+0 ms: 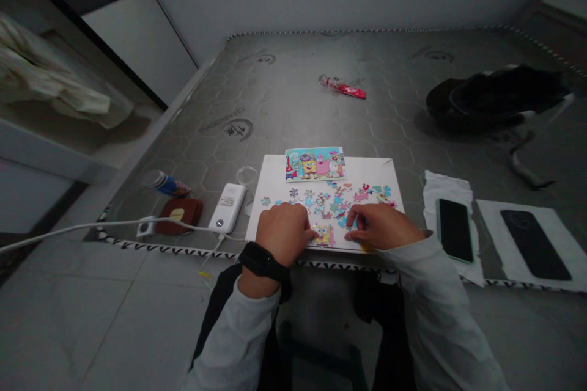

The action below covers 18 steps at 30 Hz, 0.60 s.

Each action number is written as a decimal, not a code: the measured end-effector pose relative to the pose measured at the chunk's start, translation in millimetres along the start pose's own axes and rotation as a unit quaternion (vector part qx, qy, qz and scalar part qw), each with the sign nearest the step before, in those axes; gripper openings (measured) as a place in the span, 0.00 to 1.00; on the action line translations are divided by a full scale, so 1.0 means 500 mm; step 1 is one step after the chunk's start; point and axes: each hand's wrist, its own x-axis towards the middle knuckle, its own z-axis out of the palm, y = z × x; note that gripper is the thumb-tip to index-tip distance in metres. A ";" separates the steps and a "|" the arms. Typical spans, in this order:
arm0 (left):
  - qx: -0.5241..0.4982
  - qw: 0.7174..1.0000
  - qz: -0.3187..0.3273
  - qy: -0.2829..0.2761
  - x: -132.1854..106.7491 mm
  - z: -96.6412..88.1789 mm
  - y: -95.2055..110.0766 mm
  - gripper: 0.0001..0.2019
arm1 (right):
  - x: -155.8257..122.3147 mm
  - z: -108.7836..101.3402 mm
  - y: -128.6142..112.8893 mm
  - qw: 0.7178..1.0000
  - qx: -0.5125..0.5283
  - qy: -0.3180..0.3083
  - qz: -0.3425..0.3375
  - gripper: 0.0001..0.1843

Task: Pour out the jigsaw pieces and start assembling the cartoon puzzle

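Note:
A white board (pixel 270 180) lies in front of me with many loose jigsaw pieces (pixel 337 204) spread over its middle. A picture card (pixel 315 165) of cartoon characters rests along the board's far edge. Near the front edge is a small joined patch of puzzle (pixel 323 235), yellow and pink. My left hand (pixel 283 229) is curled at the left side of this patch, thumb tip beside it, the other fingertips hidden. Just right of the patch, my right hand (pixel 380 226) is closed in a pinch on a small puzzle piece (pixel 349 230), mostly covered by the fingers.
Left of the board lie a white power bank (pixel 228 208) with a cable, a brown case (pixel 180 215) and a can (pixel 167 183). To the right are two phones (pixel 455 229) (pixel 534 243) on white paper. A red packet (pixel 343 87) and a dark bag (pixel 495 101) lie farther back.

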 end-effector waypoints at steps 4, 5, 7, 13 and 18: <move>0.001 1.000 -0.003 -0.001 -0.001 -0.003 0.003 0.10 | -0.001 0.000 -0.002 1.000 -0.003 0.002 0.004 0.09; 0.002 1.000 -0.003 -0.002 -0.001 -0.003 0.004 0.10 | -0.001 -0.001 -0.002 1.000 -0.003 0.003 0.004 0.09; 0.002 1.000 -0.003 -0.001 -0.001 -0.001 0.003 0.10 | -0.001 -0.001 -0.003 1.000 -0.001 0.004 0.005 0.08; -0.004 1.000 0.004 -0.002 0.000 0.007 -0.002 0.11 | 0.002 0.001 0.005 1.000 0.010 0.014 0.011 0.09; -0.010 1.000 0.000 -0.014 -0.001 0.000 0.003 0.09 | 0.002 0.004 0.009 1.000 0.016 0.018 0.010 0.09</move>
